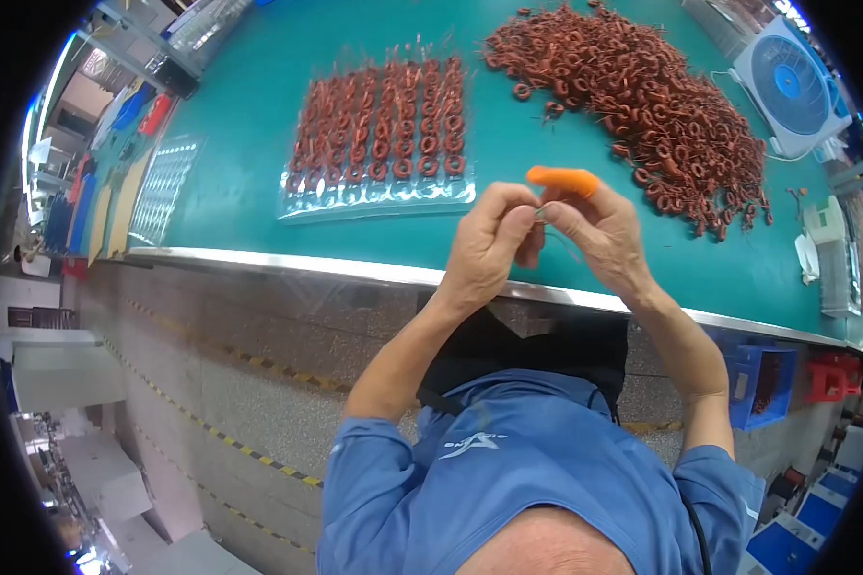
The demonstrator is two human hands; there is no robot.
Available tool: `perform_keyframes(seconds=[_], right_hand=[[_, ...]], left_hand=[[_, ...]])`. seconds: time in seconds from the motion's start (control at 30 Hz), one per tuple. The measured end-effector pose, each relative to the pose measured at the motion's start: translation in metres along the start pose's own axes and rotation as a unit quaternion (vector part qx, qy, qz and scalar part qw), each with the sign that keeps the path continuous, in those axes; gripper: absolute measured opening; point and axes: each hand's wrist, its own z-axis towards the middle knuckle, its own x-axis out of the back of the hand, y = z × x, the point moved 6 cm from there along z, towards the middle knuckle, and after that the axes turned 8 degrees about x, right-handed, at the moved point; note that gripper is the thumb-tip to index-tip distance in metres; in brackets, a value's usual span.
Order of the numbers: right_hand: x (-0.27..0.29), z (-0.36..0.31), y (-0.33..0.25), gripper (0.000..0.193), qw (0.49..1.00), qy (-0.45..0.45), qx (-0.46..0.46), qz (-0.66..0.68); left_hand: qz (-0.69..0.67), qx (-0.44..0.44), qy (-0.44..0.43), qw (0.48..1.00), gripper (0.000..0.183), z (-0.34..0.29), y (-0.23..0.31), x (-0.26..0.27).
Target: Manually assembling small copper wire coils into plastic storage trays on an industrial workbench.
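Observation:
My left hand (489, 244) and my right hand (599, 235) meet above the table's front edge, fingertips pinched together. Between them shows a thin wire (572, 251); whatever it belongs to is hidden by the fingers. An orange finger cot (564, 180) covers a finger of my right hand. Left of the hands, a clear plastic tray (379, 199) holds rows of copper-red wire-wound ring coils (379, 171) with wire leads sticking up. A large heap of similar ring coils (686, 144) lies on the right of the green table (240, 144).
A white-and-blue box fan (786, 79) stands beyond the heap at the right. Another clear tray (166, 182) lies near the table's left end. Pale plastic containers (834, 259) sit at the right end. Below the table edge is a blue crate (762, 383) beside a red one (834, 377).

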Motion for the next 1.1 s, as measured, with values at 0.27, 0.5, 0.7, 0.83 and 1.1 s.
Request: perform_keyframes(seconds=[0.27,0.5,0.7,0.83,1.1], right_hand=[[-0.005,-0.004,0.004,0.018,0.999,0.005,0.001,-0.041],[-0.031,-0.031,-0.058,0.023,0.792,0.045,0.427,-0.434],[-0.003,-0.019,-0.04,0.012,0.949,0.088,0.171,-0.249],[-0.009,-0.014,-0.03,0.014,0.975,0.107,0.122,-0.15],[0.0,-0.017,-0.007,0.027,0.984,0.14,0.077,-0.078]], left_hand=[[0.051,0.004,0.021,0.998,0.031,-0.023,0.009,0.0],[0.219,-0.118,0.142,0.958,0.026,-0.023,0.019,0.001],[0.026,-0.084,0.062,0.994,0.021,-0.026,0.017,-0.008],[-0.054,-0.062,0.038,0.996,0.022,-0.022,0.018,-0.004],[0.056,-0.004,0.048,0.997,0.023,-0.019,0.016,0.018]])
